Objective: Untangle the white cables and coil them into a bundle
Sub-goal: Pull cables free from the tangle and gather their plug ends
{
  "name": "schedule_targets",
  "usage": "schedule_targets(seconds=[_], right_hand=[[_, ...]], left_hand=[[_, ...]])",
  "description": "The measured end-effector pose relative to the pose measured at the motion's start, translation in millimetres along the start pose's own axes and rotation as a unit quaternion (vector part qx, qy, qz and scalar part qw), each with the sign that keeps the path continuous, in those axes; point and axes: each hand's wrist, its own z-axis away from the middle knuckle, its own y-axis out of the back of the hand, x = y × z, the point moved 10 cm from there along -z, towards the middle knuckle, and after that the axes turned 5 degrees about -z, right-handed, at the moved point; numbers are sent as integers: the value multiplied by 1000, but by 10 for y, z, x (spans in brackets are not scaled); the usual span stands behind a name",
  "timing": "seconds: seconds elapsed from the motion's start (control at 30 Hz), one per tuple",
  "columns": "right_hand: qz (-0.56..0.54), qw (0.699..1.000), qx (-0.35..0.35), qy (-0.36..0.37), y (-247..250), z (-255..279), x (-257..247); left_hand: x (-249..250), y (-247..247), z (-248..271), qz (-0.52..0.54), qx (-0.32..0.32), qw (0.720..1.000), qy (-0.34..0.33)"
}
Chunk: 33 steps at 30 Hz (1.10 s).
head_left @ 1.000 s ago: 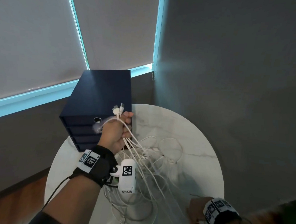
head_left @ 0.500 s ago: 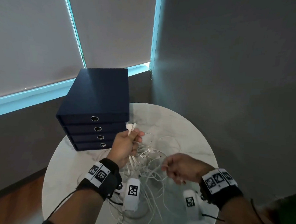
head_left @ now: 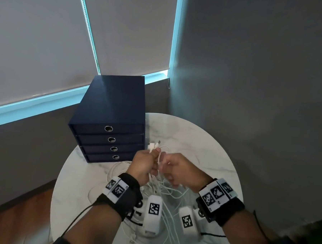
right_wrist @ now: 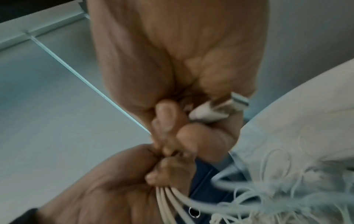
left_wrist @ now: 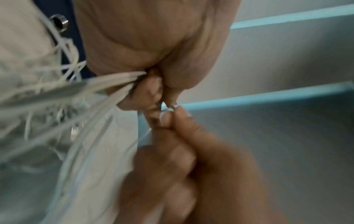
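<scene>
Cables plug-ends-up in both hands

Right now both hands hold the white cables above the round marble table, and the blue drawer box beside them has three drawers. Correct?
Not quite: the blue drawer box has four drawers, as the head view shows. The left hand and right hand do hold the white cables above the round marble table.

Grey walls, drawn blinds, round marble table, wooden floor

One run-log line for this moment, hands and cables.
left hand: grips white cables, plugs up | right hand: pinches a strand beside it | tangle: on marble table | coil: not begun
</scene>
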Motion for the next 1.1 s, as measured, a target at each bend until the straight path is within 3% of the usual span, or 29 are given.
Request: schedule_targets(seconds=[0.1,0.3,0.47,0.53,0.77,0.9,0.97,1.03,1.07,1.1], right_hand=[[46,998,-39,-20,-103,93,228],[76,995,-40,-49,248,156,544],[282,943,-67,-161,591,179,1108],[331,923,-50,-190,776,214,1326],[375,897,43,-230,1293,251,1786],[423,860,87,-272,1527,335,2021],[450,845,111,-268,1574,282,2004],[489,837,126,-211,1522,135,1719],[481,852,138,-155,1444,35,1474],[430,886,152,-86,1342,-54,1195]], left_hand=[[62,60,-50,117,-15,992,38],[206,221,-91,86,10,996,-16],[262,208,-56,86,19,994,-71],[305,224,-44,87,28,992,-82],[357,256,-4,112,34,989,-94],[430,292,10,114,40,987,-108],[435,289,12,97,39,988,-117],[389,223,16,75,27,989,-121],[353,171,26,65,16,990,-121],[305,104,30,55,5,991,-119]])
